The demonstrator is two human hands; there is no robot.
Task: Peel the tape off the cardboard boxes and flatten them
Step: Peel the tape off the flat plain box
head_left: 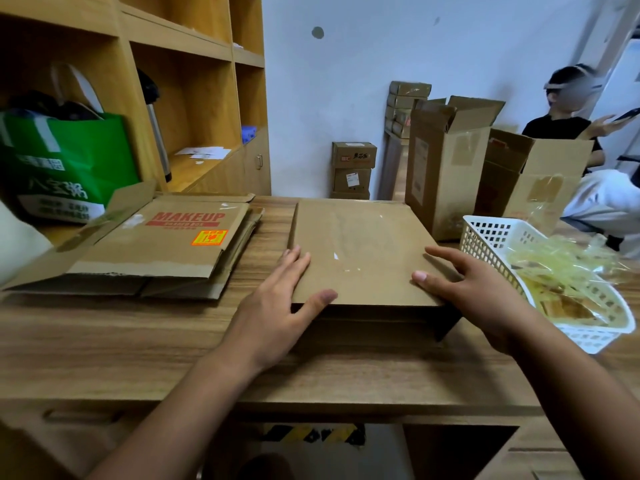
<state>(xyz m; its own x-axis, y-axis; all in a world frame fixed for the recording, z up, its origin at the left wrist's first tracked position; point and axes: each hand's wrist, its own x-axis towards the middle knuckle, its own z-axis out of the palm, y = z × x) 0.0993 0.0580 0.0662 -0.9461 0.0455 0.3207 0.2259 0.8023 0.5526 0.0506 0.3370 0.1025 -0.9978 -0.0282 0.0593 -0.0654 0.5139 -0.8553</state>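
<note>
Cardboard box [360,251] lies collapsed on the middle of the table [138,341], its broad brown face up. Its near edge is raised a little over a dark gap, so by my judgement it is not yet pressed fully flat. To its left is a pile of flattened boxes [156,244], and behind its right corner stand two open boxes [446,161]. A white basket [485,237] just to the right holds stripped tape [554,271].

The left hand [273,306] rests on the box's left near corner, fingers straight and flat on top, thumb along the near edge. The right hand [481,292] rests at the right edge, fingers spread and nearly straight, thumb on top. Neither hand grasps anything. A few pale flecks [335,256] show on the face, perhaps tape residue; I cannot tell.

The board should be light and stiff across its face but springy at the creases. Pressing with flat palms near the folds seems best. For lifting, take the two side edges, since the smooth face gives little grip.
</note>
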